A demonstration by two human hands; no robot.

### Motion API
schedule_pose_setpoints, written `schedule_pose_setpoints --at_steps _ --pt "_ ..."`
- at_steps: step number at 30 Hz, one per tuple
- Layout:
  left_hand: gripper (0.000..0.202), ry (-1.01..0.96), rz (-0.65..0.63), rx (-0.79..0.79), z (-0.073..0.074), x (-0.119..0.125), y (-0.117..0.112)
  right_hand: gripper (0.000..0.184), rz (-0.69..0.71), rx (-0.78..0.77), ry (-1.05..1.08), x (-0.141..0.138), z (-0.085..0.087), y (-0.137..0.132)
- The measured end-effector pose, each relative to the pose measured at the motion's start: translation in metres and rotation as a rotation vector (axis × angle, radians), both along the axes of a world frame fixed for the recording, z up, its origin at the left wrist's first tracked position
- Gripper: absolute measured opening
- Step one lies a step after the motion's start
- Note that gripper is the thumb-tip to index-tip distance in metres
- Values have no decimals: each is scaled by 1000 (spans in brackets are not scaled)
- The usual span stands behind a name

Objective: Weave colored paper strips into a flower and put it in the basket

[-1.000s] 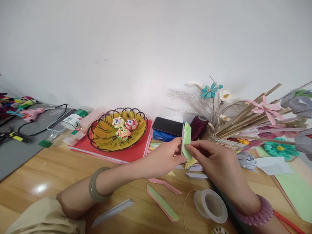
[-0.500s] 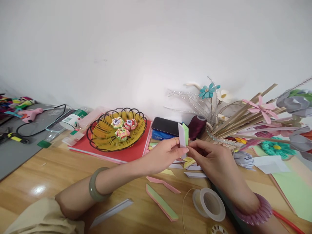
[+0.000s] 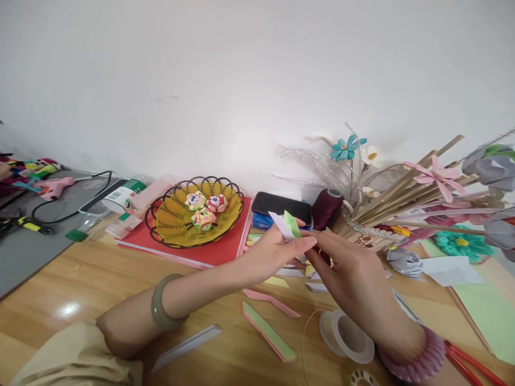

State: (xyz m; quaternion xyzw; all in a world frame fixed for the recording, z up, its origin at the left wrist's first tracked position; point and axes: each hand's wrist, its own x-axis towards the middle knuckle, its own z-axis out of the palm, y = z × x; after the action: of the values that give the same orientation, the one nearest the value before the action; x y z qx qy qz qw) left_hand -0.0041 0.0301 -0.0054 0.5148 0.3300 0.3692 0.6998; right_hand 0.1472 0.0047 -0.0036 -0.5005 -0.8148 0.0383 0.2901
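Note:
Between both hands, above the table's middle, is a folded paper piece [image 3: 291, 227] in white and light green, its pointed ends sticking up. My left hand [image 3: 277, 257] is closed on it, thumb laid across the front. From the other side my right hand [image 3: 350, 262] meets it with bent, pinching fingers; the fingertips are partly hidden. Below lie a green and pink folded strip [image 3: 269, 332], a bent pink strip [image 3: 271, 302] and a white strip [image 3: 187, 347]. More white and yellow strips [image 3: 277, 281] lie partly hidden under the hands.
A yellow woven basket [image 3: 173, 225] with paper flowers [image 3: 204, 219] rests on red paper [image 3: 219, 256]. Behind are a phone [image 3: 281, 207] on a blue pack and a dark thread spool [image 3: 328, 208]. A clear cord spool [image 3: 348, 338] and red-handled scissors [image 3: 475, 364] lie at right; a glue gun [image 3: 54, 188] is left.
The white and green paper has tilted to the left and dropped lower between my hands. My left thumb has moved right, across its front. The red scissors handles show more.

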Motion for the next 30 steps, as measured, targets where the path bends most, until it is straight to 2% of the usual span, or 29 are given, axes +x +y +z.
schedule_pose_setpoints --at_steps 4,7,9,11,13,15,18,21,24,26,30 --pt "23 54 157 -92 0 0 2 21 -92 47 -16 4 2 0" --pt "21 9 149 -164 2 0 4 21 -161 61 50 9 8 2" --pt "22 -21 83 -176 1 1 4 22 -114 -31 142 10 13 3" --pt "22 -8 18 -161 -1 2 5 25 -22 -192 217 9 17 2" --pt "24 11 -1 -122 -5 4 5 28 41 -327 241 6 18 1" --pt "28 63 19 -45 -8 5 4 30 53 -368 229 2 17 0" --pt "30 169 33 119 -12 4 1 28 13 -305 166 0 13 0" --pt "31 220 -24 196 -12 2 -2 25 -67 -218 113 1 11 0" --pt "33 196 -62 173 -8 2 -4 25 -115 -182 88 3 10 1" --pt "32 133 -66 104 -4 2 -4 28 -138 -150 71 3 10 1" --pt "31 63 -13 0 0 4 -4 32 -163 -111 40 3 9 1"
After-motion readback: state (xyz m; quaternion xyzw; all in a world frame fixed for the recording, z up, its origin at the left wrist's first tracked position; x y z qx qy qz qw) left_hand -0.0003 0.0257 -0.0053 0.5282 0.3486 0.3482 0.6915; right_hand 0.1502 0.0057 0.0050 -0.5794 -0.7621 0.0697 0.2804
